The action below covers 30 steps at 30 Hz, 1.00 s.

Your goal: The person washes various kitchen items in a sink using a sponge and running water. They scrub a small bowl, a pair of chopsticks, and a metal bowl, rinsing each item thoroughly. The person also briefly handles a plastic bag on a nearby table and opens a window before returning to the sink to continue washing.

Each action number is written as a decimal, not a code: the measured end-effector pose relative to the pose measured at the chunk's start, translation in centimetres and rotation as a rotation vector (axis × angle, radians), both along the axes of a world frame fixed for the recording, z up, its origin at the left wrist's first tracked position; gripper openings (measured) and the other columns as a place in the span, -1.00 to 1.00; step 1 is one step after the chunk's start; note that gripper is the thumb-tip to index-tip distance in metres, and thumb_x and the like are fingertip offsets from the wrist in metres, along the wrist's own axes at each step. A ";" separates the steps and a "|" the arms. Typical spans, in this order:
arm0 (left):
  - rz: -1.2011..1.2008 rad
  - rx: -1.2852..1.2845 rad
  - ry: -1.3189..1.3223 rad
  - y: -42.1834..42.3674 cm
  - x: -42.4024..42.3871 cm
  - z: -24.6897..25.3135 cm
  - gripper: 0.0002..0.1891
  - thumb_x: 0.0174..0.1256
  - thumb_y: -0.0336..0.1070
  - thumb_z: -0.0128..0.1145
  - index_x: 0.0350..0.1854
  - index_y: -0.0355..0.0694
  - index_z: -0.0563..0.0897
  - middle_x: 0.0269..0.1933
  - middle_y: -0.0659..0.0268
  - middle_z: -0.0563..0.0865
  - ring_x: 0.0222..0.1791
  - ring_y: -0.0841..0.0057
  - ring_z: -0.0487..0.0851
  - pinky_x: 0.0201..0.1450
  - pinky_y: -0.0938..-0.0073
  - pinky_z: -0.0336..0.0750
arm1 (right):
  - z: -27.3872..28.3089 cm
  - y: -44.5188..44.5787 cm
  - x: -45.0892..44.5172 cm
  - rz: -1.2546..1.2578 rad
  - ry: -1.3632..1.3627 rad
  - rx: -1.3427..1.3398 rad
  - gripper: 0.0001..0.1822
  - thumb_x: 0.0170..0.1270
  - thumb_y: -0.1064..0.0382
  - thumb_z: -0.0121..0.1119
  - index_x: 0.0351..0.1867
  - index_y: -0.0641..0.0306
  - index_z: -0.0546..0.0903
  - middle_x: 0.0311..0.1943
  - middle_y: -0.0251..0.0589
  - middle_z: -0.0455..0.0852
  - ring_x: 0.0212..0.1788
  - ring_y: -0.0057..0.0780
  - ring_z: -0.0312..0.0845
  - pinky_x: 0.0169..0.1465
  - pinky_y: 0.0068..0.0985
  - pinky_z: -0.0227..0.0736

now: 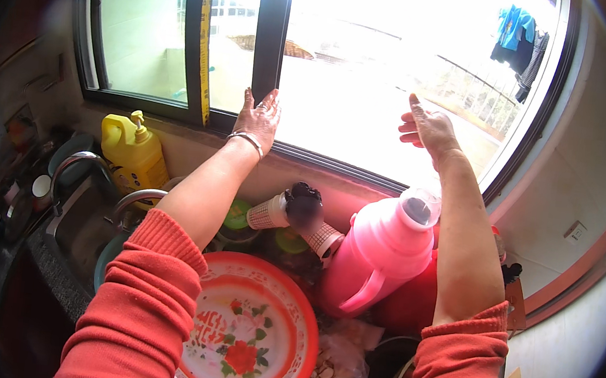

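My left hand (257, 119) is raised against the lower end of the dark sliding window sash (273, 31), fingers spread and a bracelet at the wrist. Whether it presses on the sash, I cannot tell. My right hand (432, 133) is held up before the bright window opening (345, 105), thumb raised, with nothing in it. Below that forearm stands a pink thermos flask (379, 255) with a clear cap over its mouth. Between my arms lies a round enamel tray (306, 322) with a red rim and printed flowers, partly hidden by my left sleeve.
A yellow pump bottle (137, 155) stands left by the sink (78, 221) and its curved faucet (82, 157). Patterned cups (269, 213) lie under the sill. A plastic bag (338, 367) and a dark pot (384, 369) sit right of the tray. Clothes (516, 31) hang outside.
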State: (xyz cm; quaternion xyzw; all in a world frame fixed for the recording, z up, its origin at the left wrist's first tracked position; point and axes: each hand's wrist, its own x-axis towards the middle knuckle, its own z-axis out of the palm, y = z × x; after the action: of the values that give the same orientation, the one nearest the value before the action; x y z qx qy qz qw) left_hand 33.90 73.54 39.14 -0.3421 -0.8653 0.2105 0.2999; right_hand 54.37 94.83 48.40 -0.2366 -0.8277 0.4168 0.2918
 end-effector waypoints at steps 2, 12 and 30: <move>0.047 -0.004 0.019 0.1 -0.7 -0.4 -0.50 0.36 -0.30 -0.27 0.37 -0.13 0.24 0.48 0.40 0.11 0.50 0.59 -0.13 0.42 -0.11 -0.15 | 0.4 0.5 0.3 0.002 0.040 0.007 -0.26 0.26 -0.42 -0.15 -0.20 0.33 0.62 -0.36 -0.14 0.72 -0.33 -0.41 0.66 -0.20 -0.49 0.47; 0.151 -0.061 0.033 -1.6 -3.6 -0.5 -0.48 0.38 -0.35 -0.36 0.41 -0.17 0.16 0.50 0.39 0.00 0.51 0.57 -0.14 0.43 -0.11 -0.20 | 2.4 -1.0 2.6 0.016 0.246 0.156 -0.39 0.32 -0.26 -0.05 -0.20 0.35 0.64 -0.38 -0.10 0.72 -0.28 -0.43 0.67 -0.09 -0.47 0.53; -0.522 0.133 -0.775 -21.7 20.7 -13.4 -0.77 0.11 -0.21 0.19 -0.18 -0.11 0.59 0.16 0.26 0.56 0.16 0.32 0.52 0.29 0.04 0.21 | -22.5 -27.8 9.8 0.650 -0.360 0.873 -0.66 0.10 -0.01 0.26 -0.29 0.23 0.68 -0.31 -0.09 0.69 -0.25 -0.17 0.63 -0.10 -0.32 0.52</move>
State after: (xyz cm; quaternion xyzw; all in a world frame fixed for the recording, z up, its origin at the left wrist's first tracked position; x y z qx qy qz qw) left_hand 54.55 51.85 25.75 -0.5816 -0.8101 -0.0709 0.0188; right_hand 64.16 67.01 25.94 0.1053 -0.9900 0.0579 0.0737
